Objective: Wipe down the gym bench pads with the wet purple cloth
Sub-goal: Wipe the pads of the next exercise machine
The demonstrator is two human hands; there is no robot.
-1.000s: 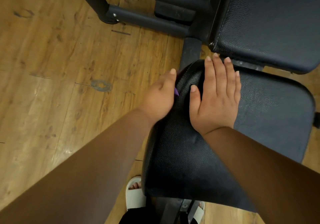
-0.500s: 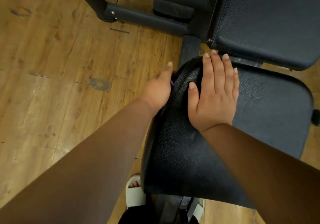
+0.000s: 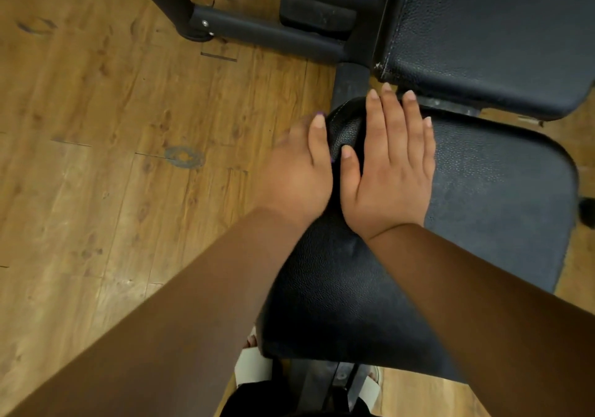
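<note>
One brown wood-plank floor point(image 3: 96, 159). Two black grained-leather gym pads: seat pad point(image 3: 483, 197) near, back pad point(image 3: 483, 30) far. One black steel tube frame point(image 3: 257, 35). Two hands: right hand point(image 3: 389, 175) flat on seat pad, fingers point(image 3: 392, 120) straight, pressed together; left hand point(image 3: 296, 175) at the pad's left edge, fingers blurred/hidden, can't tell. Two white sandals point(image 3: 254, 368). One purple cloth point(image 3: 320, 113): slivers showing beside left thumb.

Both arms are covered to the wrist by plain, smooth, close-fitting brown fabric, recorded as left sleeve point(image 3: 177, 304) and right sleeve point(image 3: 483, 304). The left hand point(image 3: 296, 171) and right hand point(image 3: 389, 171) are bare, with short natural nails. Footwear is a pair of white open-toed sandals point(image 3: 252, 366), and a black lower garment point(image 3: 289, 407) is partly visible at the frame's bottom edge.
</note>
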